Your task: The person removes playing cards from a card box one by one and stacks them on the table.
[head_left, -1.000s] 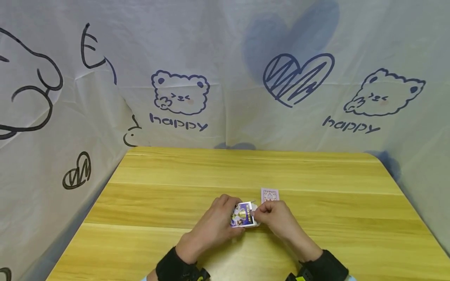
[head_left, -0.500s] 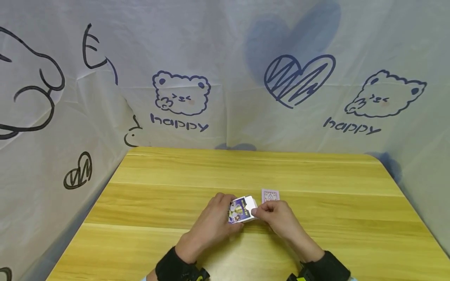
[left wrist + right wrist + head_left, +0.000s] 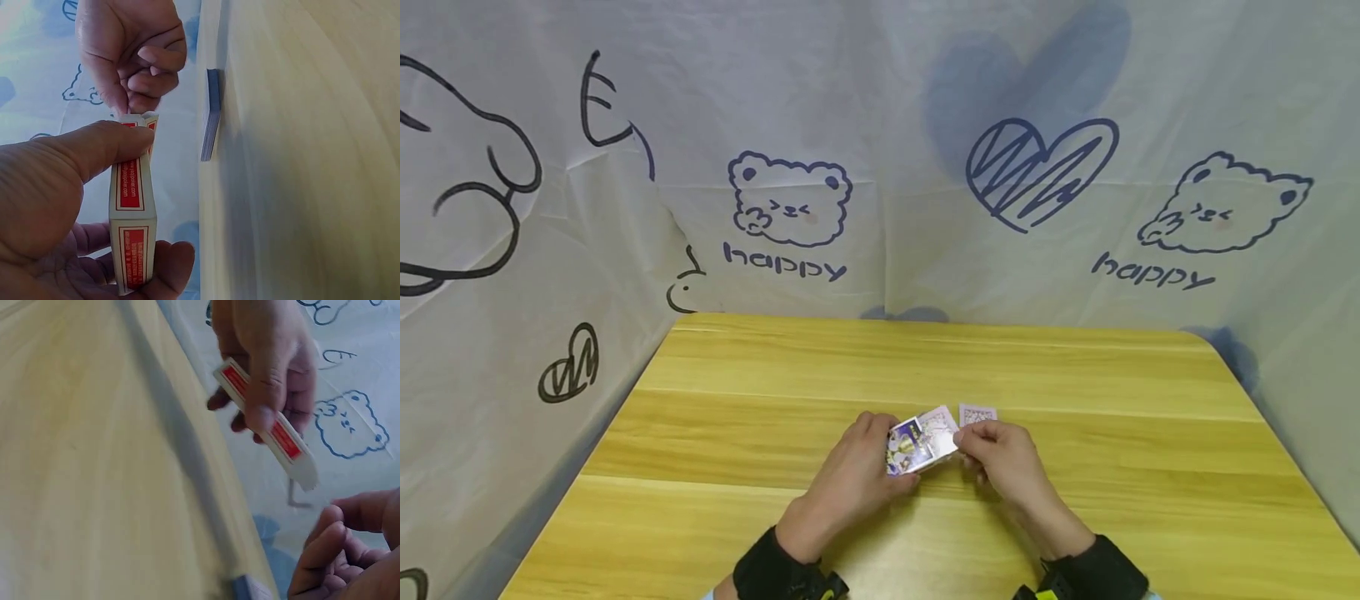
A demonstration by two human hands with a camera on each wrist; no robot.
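Note:
My left hand (image 3: 846,475) holds a playing-card box (image 3: 904,448) above the table, thumb on one narrow side and fingers on the other. Purple and gold print covers its top; red panels mark its white sides in the left wrist view (image 3: 131,187). A playing card (image 3: 937,425) with a pink patterned back sticks partway out of the box's right end. At that card's outer edge, my right hand (image 3: 1018,479) pinches with thumb and forefinger. Just beyond the right hand lies a small stack of cards (image 3: 977,413), partly hidden by the fingers; its thickness shows in the left wrist view (image 3: 211,115).
The wood-grain table (image 3: 760,358) extends all around the hands. White cloth with drawn bears and hearts (image 3: 790,200) hangs behind it and along both sides. A black band (image 3: 775,571) wraps each wrist.
A patterned card has come partway out of the box, towards the right. My right hand has shifted slightly right with its edge. The box has tilted a little in my left hand.

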